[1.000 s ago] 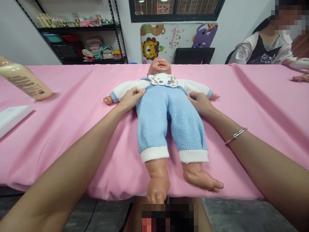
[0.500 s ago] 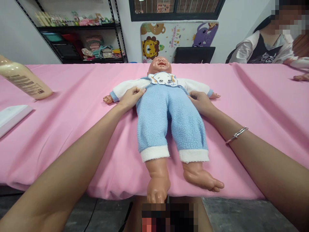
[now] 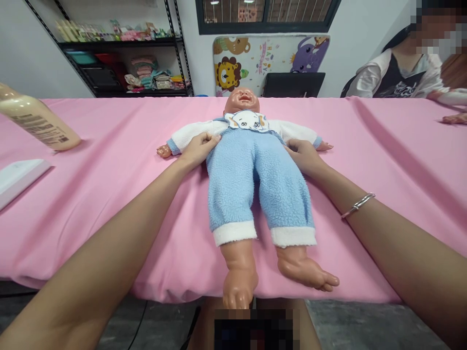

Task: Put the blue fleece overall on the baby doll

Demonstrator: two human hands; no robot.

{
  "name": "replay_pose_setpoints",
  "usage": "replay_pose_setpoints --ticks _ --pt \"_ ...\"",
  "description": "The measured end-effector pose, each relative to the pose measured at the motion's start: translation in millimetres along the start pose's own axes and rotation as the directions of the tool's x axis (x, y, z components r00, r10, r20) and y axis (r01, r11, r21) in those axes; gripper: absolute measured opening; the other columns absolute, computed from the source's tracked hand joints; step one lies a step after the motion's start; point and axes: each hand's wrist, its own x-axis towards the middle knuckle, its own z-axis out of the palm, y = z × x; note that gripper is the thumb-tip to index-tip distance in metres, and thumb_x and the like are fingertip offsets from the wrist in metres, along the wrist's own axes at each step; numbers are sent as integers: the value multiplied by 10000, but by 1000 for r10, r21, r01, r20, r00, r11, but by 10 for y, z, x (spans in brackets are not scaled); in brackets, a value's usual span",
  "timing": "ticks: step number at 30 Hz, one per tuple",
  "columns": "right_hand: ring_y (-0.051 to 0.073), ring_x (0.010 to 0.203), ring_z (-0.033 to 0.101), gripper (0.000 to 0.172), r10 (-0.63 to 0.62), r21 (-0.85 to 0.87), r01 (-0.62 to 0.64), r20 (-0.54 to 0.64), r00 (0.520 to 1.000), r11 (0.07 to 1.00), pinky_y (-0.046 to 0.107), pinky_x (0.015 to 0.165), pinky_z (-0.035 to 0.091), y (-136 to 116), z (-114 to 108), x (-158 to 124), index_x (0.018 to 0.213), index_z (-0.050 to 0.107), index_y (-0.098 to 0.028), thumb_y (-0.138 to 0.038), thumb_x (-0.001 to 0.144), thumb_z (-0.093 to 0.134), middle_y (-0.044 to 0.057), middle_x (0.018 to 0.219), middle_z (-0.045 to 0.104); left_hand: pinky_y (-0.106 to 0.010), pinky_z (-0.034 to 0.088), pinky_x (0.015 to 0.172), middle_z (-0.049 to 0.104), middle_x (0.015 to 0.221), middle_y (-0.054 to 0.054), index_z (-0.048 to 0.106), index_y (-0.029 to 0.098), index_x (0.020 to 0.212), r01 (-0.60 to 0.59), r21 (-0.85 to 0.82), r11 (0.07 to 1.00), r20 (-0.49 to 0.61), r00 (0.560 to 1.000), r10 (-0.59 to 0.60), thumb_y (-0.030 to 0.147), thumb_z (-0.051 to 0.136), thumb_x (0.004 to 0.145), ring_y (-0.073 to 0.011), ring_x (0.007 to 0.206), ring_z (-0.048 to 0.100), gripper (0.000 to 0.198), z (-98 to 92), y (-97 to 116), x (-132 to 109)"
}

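Pinching the blue outfit [image 3: 233,180], left fingers [image 3: 208,139] and right fingers [image 3: 295,144] curl at its sides.

The blue-clad doll [image 3: 233,170] lies face up, arms outspread, legs apart.

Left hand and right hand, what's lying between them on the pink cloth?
The blue-trousered doll lies between the left hand and the right hand, as the head view shows.
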Motion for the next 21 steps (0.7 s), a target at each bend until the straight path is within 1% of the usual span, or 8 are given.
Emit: replay_pose_setpoints --ticks 6,12,16,21 --pt "89 621 316 361 35 14 -36 13 999 999 253 617 229 -43 -11 -17 612 364 -127 -302 885 523 23 619 379 -270 314 660 474 698 6 489 163 718 11 4 1000 1 1000 -11 413 555 879 -127 677 430 305 9 31 -22" --pt "91 630 327 363 61 -21 -61 15 998 998 250 623 220 -76 -12 -31 622 371 -124 -296 904 521 25 631 385 -270 304 655 461 692 7 485 159 716 13 9 1000 1 1000 -13 405 543 889 -120 666 422 306 6 33 -21" --pt "79 627 317 365 46 10 -46 8 999 999 247 612 222 -64 -10 -26 617 370 -119 -283 897 537 15 634 382 -270 301 650 467 697 7 491 159 724 -12 26 1000 5 1000 12 443 546 882 -120 671 427 329 0 -14 5" --pt "77 623 317 368 30 24 -30 3 1000 999 250 604 228 -38 -6 -18 613 369 -121 -287 890 544 12 633 384 -270 299 644 462 694 9 492 156 729 -15 19 1000 6 1000 15 446 549 879 -117 664 417 332 2 -33 15"
